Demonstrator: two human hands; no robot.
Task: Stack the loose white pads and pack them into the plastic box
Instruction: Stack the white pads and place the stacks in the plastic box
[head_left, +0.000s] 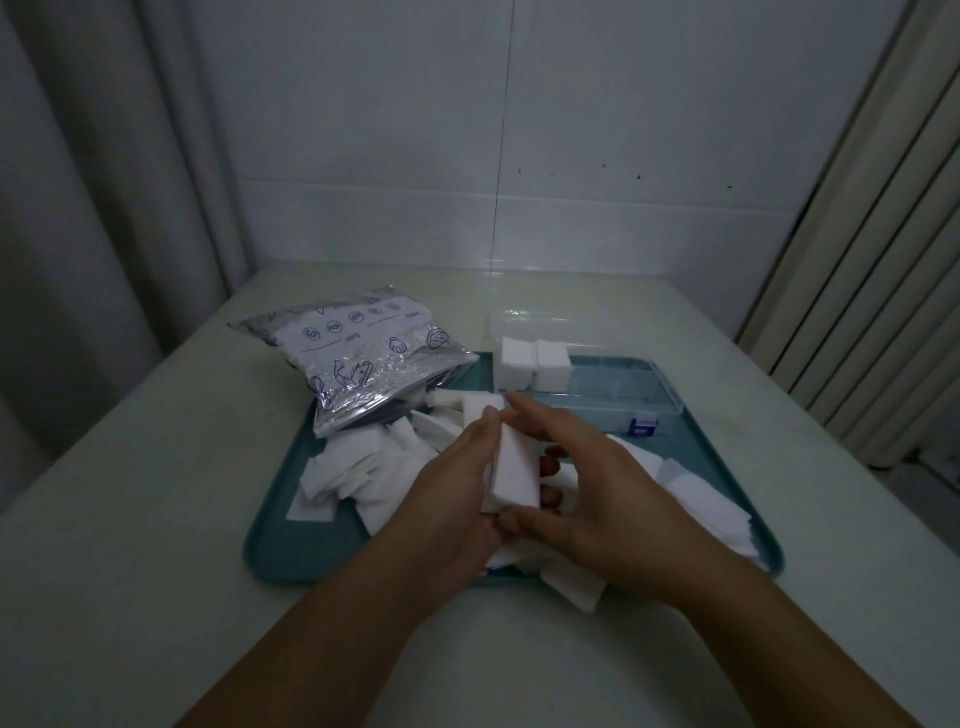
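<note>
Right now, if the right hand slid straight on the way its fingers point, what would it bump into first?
The right hand points forward and left, so it would probably first meet the stack of white pads held between both hands, then the zip bag beyond. Depth is hard to judge.

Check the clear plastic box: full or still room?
Still room. Two stacks of pads fill the left end of the plastic box; the rest looks empty through its clear walls.

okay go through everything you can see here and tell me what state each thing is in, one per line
plastic box: open, two pad stacks at its left end
stack of pads: gripped between both hands
left hand: grips the stack
right hand: grips the stack
loose pads: scattered on the tray
tray: flat on table
bag: lying, mouth open
</note>
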